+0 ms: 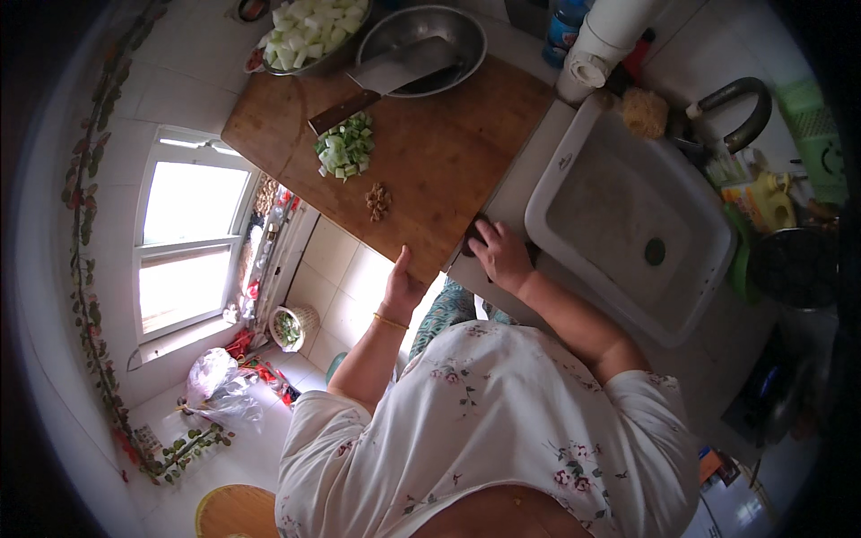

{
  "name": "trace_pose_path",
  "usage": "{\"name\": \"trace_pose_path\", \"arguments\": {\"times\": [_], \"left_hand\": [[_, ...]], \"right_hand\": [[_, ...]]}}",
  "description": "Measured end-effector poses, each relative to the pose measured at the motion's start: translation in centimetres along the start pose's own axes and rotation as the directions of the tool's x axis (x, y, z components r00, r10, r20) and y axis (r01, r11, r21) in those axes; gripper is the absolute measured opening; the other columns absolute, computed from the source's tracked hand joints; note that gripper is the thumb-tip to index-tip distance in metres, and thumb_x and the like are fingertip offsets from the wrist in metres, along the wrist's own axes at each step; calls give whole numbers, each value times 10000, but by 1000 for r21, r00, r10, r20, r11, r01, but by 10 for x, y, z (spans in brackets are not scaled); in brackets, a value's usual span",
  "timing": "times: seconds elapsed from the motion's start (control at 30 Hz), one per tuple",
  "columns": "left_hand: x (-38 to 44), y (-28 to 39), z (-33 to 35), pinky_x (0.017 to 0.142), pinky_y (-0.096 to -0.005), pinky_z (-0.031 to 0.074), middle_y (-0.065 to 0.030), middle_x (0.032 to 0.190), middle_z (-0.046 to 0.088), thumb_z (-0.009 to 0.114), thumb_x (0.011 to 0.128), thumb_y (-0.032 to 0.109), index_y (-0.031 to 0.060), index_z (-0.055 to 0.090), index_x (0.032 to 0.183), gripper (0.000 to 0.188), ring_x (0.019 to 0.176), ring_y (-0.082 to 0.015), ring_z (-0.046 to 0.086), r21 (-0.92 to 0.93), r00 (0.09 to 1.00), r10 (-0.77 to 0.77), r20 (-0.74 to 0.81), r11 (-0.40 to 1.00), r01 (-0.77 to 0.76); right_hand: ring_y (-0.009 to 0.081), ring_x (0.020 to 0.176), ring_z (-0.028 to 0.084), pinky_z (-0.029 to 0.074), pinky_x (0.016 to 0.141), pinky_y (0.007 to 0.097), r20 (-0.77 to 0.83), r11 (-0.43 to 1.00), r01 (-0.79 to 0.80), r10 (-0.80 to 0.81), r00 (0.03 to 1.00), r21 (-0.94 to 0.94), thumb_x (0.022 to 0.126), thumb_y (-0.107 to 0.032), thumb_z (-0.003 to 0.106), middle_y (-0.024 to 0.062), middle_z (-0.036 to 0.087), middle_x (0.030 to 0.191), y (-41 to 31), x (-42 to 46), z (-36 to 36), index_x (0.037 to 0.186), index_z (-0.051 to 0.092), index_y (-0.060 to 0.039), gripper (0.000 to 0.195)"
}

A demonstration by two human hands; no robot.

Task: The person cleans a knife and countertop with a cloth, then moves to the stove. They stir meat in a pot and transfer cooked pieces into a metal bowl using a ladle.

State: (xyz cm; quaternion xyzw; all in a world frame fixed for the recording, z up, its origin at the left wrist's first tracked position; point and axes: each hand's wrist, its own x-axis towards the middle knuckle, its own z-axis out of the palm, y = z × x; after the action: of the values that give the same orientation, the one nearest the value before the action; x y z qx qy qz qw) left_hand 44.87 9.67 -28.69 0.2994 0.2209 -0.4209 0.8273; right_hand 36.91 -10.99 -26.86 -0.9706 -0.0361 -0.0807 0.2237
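Note:
My left hand (403, 288) holds the near corner of a large wooden cutting board (437, 148); its thumb lies along the edge and the other fingers are mostly hidden. Beside that corner, my right hand (503, 257) reaches to a dark object (471, 241) at the counter's edge; whether the fingers grip it is unclear. Chopped green-and-white vegetable (345, 149) lies heaped on the board, with a small pile of brown pieces (378, 200) nearer me. A cleaver (346, 111) has its wooden handle over the board and its blade across a metal bowl (464, 27).
Another bowl at the back holds pale cut vegetable chunks (309, 33). To the right are a sink basin (605, 202), a white pipe (599, 47) and a curved faucet (746, 101). A window (192, 228) and a wicker basket (296, 327) are on the left.

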Motion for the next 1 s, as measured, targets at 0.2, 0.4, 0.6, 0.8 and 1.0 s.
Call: {"name": "trace_pose_path", "arguments": {"times": [0.2,0.4,0.6,0.8,1.0], "left_hand": [[-3,4,-4,762,-299,520,-96,1059,602,455,893,422,36,466,1183,483,926,-181,608,277,995,-34,-98,959,60],[2,13,-22,585,-253,514,-75,852,645,463,821,583,62,570,1018,568,721,-163,640,593,951,-89,-297,764,256],[-6,12,-18,509,-231,499,-70,804,633,491,849,500,83,526,1011,448,664,-168,639,672,931,37,-363,703,234],[-24,14,-33,461,-224,479,-70,746,617,545,866,356,78,504,913,285,608,-170,632,811,882,266,-389,552,191],[-43,21,-24,483,-244,467,-59,685,593,525,881,205,74,508,864,134,566,-162,600,806,854,415,-313,592,8]], "right_hand": [[242,812,550,461,734,349,69,920,133,-170,983,370,677,-63,517,49,611,910,9,-53,-35,764,612,-108,137],[293,935,535,445,799,389,-73,888,-343,381,922,307,656,15,514,73,584,1068,45,-166,-87,896,618,-108,289],[284,1075,452,403,860,428,-44,975,-220,221,974,26,689,-13,534,66,511,1177,14,-204,-70,955,620,-190,331],[310,1022,460,409,825,434,276,940,-340,316,908,40,725,-102,578,80,506,1123,-1,-359,-77,928,609,-96,206],[304,947,505,453,757,387,413,530,-780,825,385,-331,732,-57,554,107,551,1043,-2,-398,-142,887,600,-26,165]]}}
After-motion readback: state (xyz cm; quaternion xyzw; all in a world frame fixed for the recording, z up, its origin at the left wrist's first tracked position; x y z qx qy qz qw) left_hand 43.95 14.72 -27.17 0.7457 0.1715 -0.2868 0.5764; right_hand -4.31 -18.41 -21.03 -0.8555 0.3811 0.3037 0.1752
